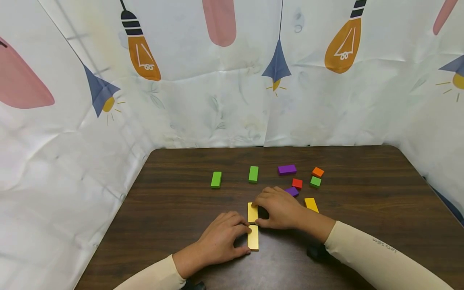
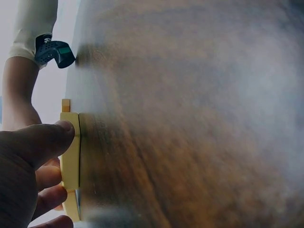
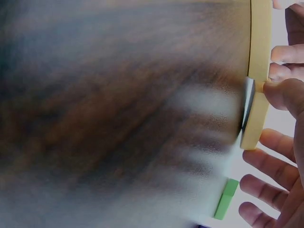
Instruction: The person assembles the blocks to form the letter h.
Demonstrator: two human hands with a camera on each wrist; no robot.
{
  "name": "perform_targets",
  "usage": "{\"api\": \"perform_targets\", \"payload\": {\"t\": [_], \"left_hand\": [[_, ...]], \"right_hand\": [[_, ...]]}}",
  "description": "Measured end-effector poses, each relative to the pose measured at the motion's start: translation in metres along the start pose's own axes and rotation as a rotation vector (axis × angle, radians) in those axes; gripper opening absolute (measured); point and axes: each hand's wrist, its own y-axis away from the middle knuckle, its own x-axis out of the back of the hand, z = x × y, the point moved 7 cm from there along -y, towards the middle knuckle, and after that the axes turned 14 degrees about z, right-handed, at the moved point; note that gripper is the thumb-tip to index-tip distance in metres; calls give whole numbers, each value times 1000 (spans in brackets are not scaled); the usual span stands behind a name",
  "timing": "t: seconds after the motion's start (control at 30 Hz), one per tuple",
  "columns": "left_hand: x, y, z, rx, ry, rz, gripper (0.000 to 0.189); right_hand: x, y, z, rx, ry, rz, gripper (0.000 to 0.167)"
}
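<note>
Two pale yellow wooden blocks lie end to end in a line on the table, pointing away from me. My left hand [image 1: 224, 237] pinches the near yellow block [image 1: 253, 239] between thumb and fingers. With its thumb at the close end and fingers at the far end, my right hand [image 1: 279, 207] holds the far yellow block [image 1: 252, 213]. A thin dark line shows between the two blocks in the head view. In the left wrist view, the thumb presses on the side of the near block [image 2: 71, 161]. The right wrist view shows the far block [image 3: 255, 116] between thumb and fingers.
Beyond the hands lie two green blocks [image 1: 216, 180], a purple block [image 1: 287, 169], an orange block [image 1: 317, 172], a small green block [image 1: 315, 182] and a red block [image 1: 297, 183]. Another purple block [image 1: 292, 191] is partly behind my right hand. A deeper yellow block [image 1: 311, 204] lies by the right forearm.
</note>
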Motion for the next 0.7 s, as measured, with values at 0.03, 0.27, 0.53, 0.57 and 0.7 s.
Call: {"api": "perform_targets", "payload": {"t": [0.03,0.27,0.53,0.57,0.7], "left_hand": [[0,0,0,0,0,0,40],[-1,1,-1,-1,0,-11,41],[0,1,-1,-3,5,-10,41],[0,1,-1,-2,5,-12,41],[-1,1,-1,-6,-4,-21,41]], "right_hand": [[-1,0,0,-3,1,-5,46],[-2,1,0,-13,-13,-31,44],[-1,2,-2,1,-27,-34,40],[-1,2,-3,2,-28,-34,40],[0,2,-4,9,-28,-32,39]]}}
